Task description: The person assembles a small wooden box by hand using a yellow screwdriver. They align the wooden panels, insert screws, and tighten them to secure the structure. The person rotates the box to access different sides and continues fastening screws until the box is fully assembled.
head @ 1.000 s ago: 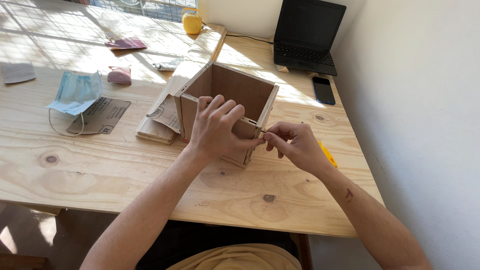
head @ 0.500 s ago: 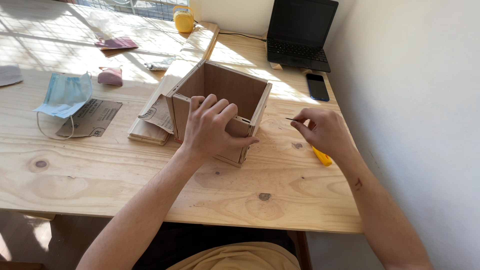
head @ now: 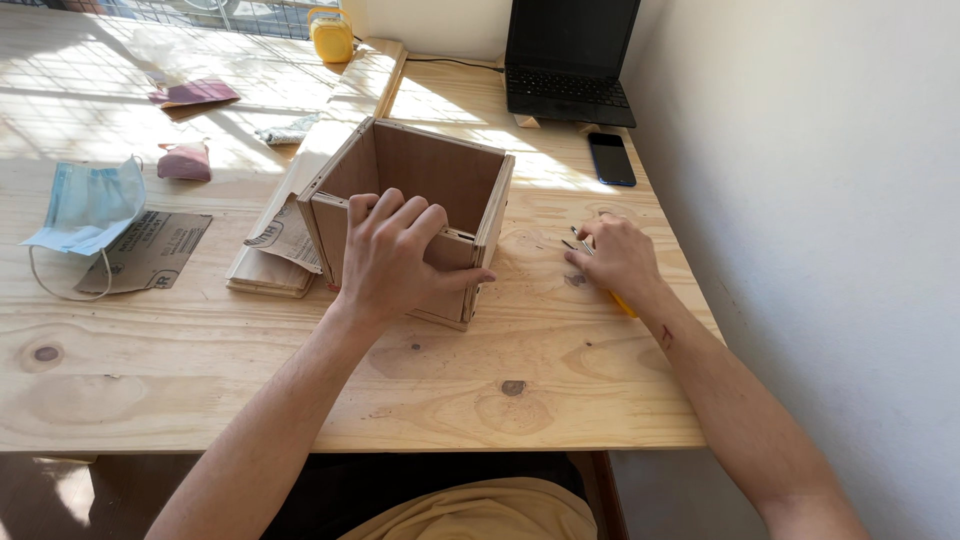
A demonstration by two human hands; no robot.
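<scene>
An open-topped wooden box of thin brown panels stands on the pale wooden table. My left hand grips its near wall, fingers hooked over the top edge and thumb along the front. My right hand rests on the table to the right of the box, fingertips down on a few small thin nails. A yellow tool lies partly hidden under that hand.
Wood strips and a paper sheet lie left of the box. A face mask, cardboard piece and pink block sit far left. A phone, laptop and yellow object stand at the back. A white wall borders the right.
My right hand has left the box's front corner and moved right and down onto the table, to the small nails. My left hand stays gripping the box wall.
</scene>
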